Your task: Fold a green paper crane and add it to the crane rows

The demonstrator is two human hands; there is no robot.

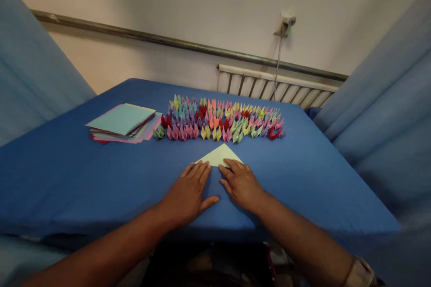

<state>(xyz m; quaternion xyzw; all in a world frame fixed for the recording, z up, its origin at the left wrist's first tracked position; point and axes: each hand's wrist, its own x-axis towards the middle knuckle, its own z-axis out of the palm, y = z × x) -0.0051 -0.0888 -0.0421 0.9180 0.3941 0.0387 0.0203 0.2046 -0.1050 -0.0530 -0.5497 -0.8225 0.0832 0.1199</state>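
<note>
A pale green sheet of paper [218, 156], folded into a triangle, lies on the blue-covered table with its peak pointing away from me. My left hand [189, 193] lies flat, its fingertips on the left end of the folded edge and its thumb stretched out to the right. On the right part of that edge, the fingers of my right hand [240, 184] press down, spread a little. Both hands are open, and neither grips the paper. Just beyond the triangle stand rows of small folded paper cranes [215, 119] in many colours.
A stack of coloured paper squares [123, 121] sits on the left of the blue tablecloth [134, 179]. Behind the table are a pipe [168, 41], a radiator [269, 83] and a wall socket [284, 24] with a cord. Blue curtains [380, 98] hang at both sides.
</note>
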